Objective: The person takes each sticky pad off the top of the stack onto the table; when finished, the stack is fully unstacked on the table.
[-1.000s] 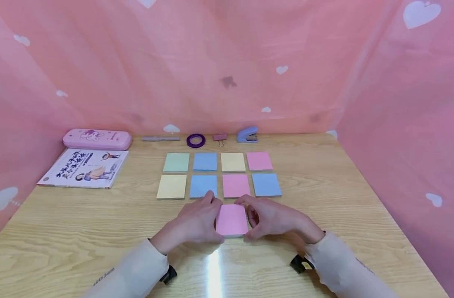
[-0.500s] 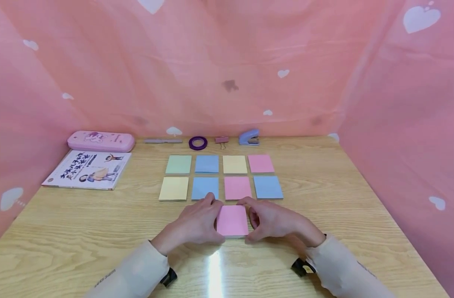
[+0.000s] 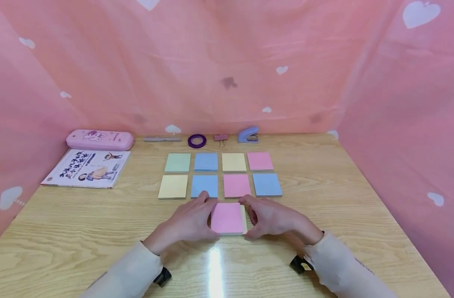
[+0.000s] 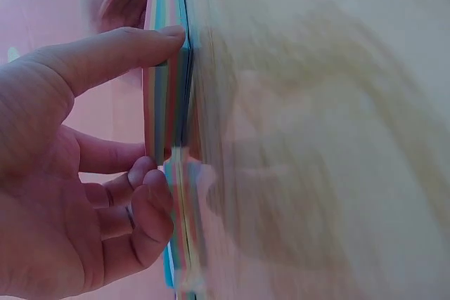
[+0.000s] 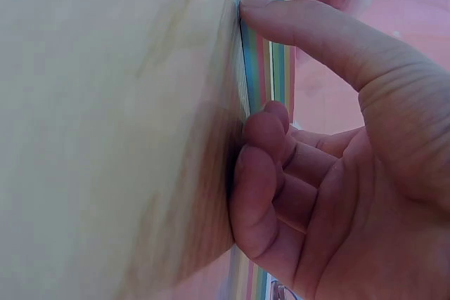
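In front of me on the table two stacked sticky note pads lie between my hands. A pink-topped sticky note pad (image 3: 225, 218) sits on top, offset to the left. A strip of a yellow-topped pad (image 3: 244, 219) shows beneath it on the right. My left hand (image 3: 193, 220) grips the upper pad from the left, thumb on its near edge and fingers on the far side. My right hand (image 3: 275, 219) holds the lower pad's right end between thumb and index finger. Both wrist views show the pads' multicoloured striped edges (image 5: 264, 54), with the right hand's other fingers curled.
Beyond the hands lie two rows of square pads, including a yellow pad (image 3: 173, 186) and a blue pad (image 3: 267, 184). Along the back are a pencil case (image 3: 99, 140), a book (image 3: 86, 168), a pen (image 3: 162, 139), tape (image 3: 197, 141), a binder clip (image 3: 221, 138) and a stapler (image 3: 248, 135).
My left hand has shifted left with the pink-topped pad, uncovering a strip of the yellow-topped pad below. My right hand has stayed almost where it was.
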A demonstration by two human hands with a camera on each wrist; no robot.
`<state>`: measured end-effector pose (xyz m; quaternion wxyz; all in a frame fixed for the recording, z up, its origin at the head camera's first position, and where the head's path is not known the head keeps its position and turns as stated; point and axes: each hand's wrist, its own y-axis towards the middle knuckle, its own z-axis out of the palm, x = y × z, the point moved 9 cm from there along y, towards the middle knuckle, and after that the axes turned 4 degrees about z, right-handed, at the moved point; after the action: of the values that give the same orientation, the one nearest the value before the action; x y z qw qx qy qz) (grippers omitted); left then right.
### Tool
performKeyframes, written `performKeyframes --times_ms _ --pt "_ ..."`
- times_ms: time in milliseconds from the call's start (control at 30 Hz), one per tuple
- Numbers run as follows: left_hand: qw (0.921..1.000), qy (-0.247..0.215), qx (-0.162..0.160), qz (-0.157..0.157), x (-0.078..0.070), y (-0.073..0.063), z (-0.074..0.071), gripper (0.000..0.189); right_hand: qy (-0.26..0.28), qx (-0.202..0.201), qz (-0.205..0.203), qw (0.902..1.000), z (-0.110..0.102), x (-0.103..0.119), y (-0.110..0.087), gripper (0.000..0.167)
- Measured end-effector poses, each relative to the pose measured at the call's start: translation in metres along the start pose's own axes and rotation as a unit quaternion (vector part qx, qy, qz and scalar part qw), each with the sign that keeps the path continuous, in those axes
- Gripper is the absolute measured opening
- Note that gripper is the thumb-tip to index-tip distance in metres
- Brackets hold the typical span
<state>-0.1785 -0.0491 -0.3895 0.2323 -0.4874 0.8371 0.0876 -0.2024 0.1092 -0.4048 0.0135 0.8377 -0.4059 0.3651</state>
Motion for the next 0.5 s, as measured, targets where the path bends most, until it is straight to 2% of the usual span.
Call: performKeyframes --times_ms 100,267,500 --pt "0.9999 -0.007 -0.010 -0.007 0.008 -0.007 -0.005 0.078 0.002 -0.001 -0.001 1.0000 0.000 0.000 0.000 0.077" --pt "0.9992 -0.008 -0.024 -0.031 0.022 -0.027 -0.022 0.080 0.002 -0.004 -0.003 1.0000 0.000 0.000 -0.001 0.074" --pt "0.9964 -0.015 -0.034 -0.076 0.053 -0.055 -0.042 0.085 0.008 -0.005 0.000 1.0000 0.000 0.001 -0.001 0.073"
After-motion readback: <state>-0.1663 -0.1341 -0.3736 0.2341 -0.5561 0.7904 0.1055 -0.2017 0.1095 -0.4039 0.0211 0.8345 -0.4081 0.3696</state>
